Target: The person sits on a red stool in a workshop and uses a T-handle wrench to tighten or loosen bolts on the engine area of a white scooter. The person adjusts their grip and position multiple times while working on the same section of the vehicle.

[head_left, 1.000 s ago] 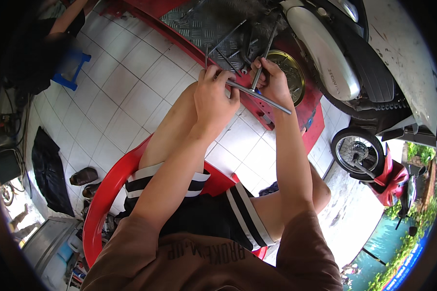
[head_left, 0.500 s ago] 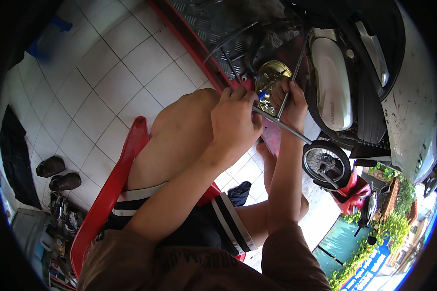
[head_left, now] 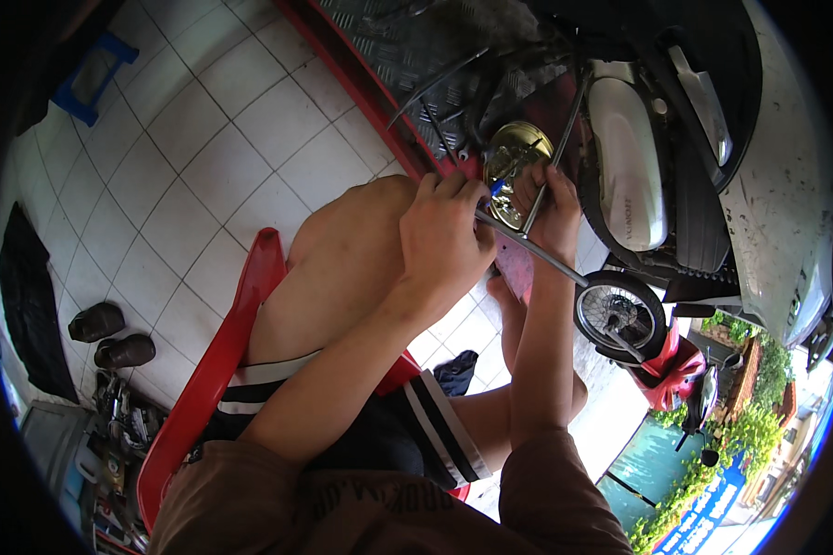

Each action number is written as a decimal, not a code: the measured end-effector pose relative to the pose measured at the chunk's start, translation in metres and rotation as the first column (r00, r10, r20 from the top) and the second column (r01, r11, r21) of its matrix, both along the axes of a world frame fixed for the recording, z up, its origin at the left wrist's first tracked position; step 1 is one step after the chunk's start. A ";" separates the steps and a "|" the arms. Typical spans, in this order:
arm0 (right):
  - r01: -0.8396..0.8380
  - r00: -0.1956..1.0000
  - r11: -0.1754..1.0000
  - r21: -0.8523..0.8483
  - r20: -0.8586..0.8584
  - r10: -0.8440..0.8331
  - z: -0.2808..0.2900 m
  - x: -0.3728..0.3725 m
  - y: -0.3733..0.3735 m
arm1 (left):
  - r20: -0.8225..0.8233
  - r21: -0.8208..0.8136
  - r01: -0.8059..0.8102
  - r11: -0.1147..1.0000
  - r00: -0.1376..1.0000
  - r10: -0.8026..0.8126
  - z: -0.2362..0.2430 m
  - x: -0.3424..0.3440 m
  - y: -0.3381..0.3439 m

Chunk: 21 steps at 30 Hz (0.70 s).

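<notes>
A grey metal T-handle wrench (head_left: 557, 265) spans the space between my hands. Its crossbar slants down to the right, and its long shaft runs up toward the motorbike (head_left: 631, 166). My left hand (head_left: 442, 227) is closed around the crossbar's left end. Around the shaft, just above the joint, my right hand (head_left: 553, 211) is closed, palm partly hidden. Behind the hands sits a shallow gold-coloured bowl (head_left: 525, 129) with small metal parts in it. A small blue thing (head_left: 498, 188) shows beside my left fingertips; its kind is unclear.
I sit on a red plastic chair (head_left: 259, 268). A red-edged metal platform (head_left: 370, 97) lies ahead. On the tiled floor (head_left: 194, 176) are brown shoes (head_left: 125, 350), a black cloth (head_left: 32, 301) and a blue stool (head_left: 93, 79). Another motorbike's wheel (head_left: 620, 316) stands at right.
Both hands keep their hold on the T-handle wrench, which has shifted very slightly. The blue stool at upper left, blurred before, is now sharp.
</notes>
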State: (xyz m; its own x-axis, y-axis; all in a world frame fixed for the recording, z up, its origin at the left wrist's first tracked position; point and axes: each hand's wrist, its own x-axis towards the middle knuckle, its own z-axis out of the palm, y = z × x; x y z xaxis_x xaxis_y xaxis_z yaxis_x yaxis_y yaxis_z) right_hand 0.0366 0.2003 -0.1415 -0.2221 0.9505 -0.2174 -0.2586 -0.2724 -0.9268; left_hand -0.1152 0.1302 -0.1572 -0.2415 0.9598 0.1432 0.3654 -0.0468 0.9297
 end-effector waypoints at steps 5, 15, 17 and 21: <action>0.000 0.999 1.000 -0.003 0.038 0.001 0.002 0.000 0.000 | -0.001 -0.009 0.021 1.000 1.000 -0.021 0.001 -0.001 -0.001; -0.012 0.999 1.000 0.023 -0.045 0.013 0.011 -0.023 0.008 | -0.060 0.149 -0.151 0.977 0.985 0.161 0.019 -0.025 0.007; -0.025 0.997 0.999 0.024 -0.072 0.027 0.016 -0.034 0.011 | -0.062 0.076 -0.134 0.988 0.988 0.138 0.023 -0.033 0.001; 0.009 0.996 0.997 -0.081 -0.088 -0.016 0.018 -0.042 0.020 | -0.125 -0.098 -0.004 0.995 0.992 -0.008 0.030 -0.040 -0.009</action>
State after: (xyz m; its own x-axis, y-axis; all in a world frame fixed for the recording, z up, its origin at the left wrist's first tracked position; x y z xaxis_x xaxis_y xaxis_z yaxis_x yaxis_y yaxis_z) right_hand -0.0051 0.2201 -0.1233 -0.2319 0.9336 -0.2733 -0.3421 -0.3413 -0.8755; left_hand -0.1557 0.1207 -0.1270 -0.2254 0.9712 0.0773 0.4794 0.0415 0.8766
